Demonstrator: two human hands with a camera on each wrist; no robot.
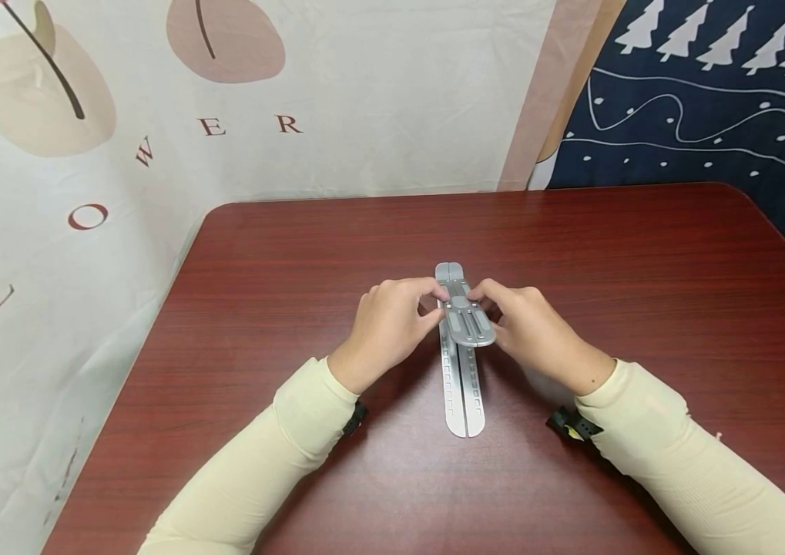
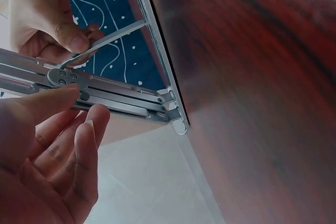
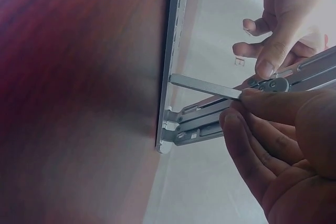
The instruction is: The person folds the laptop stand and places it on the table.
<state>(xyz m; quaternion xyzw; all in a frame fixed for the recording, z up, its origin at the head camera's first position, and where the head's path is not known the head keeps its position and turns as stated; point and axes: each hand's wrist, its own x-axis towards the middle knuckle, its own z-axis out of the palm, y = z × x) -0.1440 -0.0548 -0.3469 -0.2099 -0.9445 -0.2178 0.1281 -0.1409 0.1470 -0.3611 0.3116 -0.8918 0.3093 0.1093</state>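
Observation:
A silver folding metal laptop stand (image 1: 463, 401) stands on the table, its slotted base rails side by side and its upper arms (image 1: 471, 327) raised at an angle. On its left side my left hand (image 1: 392, 316) holds the stand by the riveted pivot (image 2: 64, 78), thumb against the metal and other fingers loosely bent. Opposite, my right hand (image 1: 534, 324) pinches the upper end of a thin support strut (image 3: 202, 86) between thumb and finger. The strut's other end meets the base rail in the right wrist view. The upper arms partly hide both hands' fingertips in the head view.
The dark red wooden table (image 1: 295, 254) extends around the stand. Behind it hang a pale printed cloth (image 1: 392, 92) and a navy cloth (image 1: 711, 116) with white trees. Black wrist straps (image 1: 572, 424) show at the sleeve cuffs.

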